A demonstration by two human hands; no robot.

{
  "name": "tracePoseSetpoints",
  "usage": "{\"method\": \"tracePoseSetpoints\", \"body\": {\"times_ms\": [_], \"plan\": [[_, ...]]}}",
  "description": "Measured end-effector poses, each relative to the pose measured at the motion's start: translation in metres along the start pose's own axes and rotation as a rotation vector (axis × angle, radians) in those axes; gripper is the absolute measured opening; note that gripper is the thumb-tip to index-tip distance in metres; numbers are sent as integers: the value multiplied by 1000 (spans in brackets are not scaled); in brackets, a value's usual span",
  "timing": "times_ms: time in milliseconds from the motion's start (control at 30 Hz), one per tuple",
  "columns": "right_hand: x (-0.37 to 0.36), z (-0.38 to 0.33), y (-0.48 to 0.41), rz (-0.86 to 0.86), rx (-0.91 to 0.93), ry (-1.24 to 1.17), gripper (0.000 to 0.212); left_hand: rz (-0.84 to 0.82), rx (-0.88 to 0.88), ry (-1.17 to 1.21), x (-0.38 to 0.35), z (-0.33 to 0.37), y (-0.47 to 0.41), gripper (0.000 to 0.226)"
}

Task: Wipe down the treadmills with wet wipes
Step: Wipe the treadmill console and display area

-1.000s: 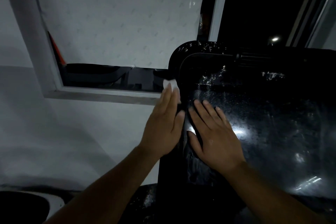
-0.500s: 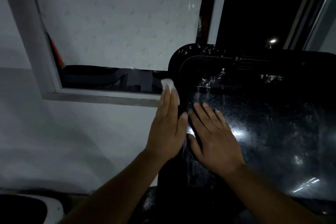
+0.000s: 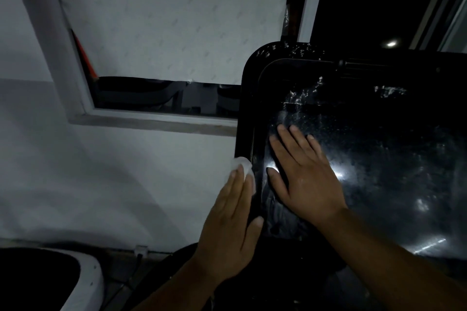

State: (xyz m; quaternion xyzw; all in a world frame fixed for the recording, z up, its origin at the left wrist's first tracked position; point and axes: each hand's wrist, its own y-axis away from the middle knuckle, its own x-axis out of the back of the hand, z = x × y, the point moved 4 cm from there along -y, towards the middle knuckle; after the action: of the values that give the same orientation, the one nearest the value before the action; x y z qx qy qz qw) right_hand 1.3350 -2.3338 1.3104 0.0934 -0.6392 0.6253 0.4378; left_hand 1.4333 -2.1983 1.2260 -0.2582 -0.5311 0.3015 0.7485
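Wet wipe [image 3: 243, 168]: against treadmill console [image 3: 391, 159] left edge.
Left hand [image 3: 231, 230]: grip flat, fingers straight, pressing wipe.
Right hand [image 3: 307, 177]: grip spread flat on console.

A film-covered window [image 3: 164, 20] sits in a grey wall [image 3: 101, 171].

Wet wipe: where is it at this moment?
Head view, near centre: the white wet wipe is pressed under the fingers of the left hand against the left edge of the black treadmill console, beside the flat right hand.
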Motion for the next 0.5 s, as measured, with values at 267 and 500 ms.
{"method": "tracePoseSetpoints", "body": {"times_ms": [267,500], "plan": [[0,1,1,7,8,-2,59,-12,-91,-117,16,-12,-67,63],[-1,1,0,-28,2,33,59,24,41,11,37,-21,-158,72]]}}
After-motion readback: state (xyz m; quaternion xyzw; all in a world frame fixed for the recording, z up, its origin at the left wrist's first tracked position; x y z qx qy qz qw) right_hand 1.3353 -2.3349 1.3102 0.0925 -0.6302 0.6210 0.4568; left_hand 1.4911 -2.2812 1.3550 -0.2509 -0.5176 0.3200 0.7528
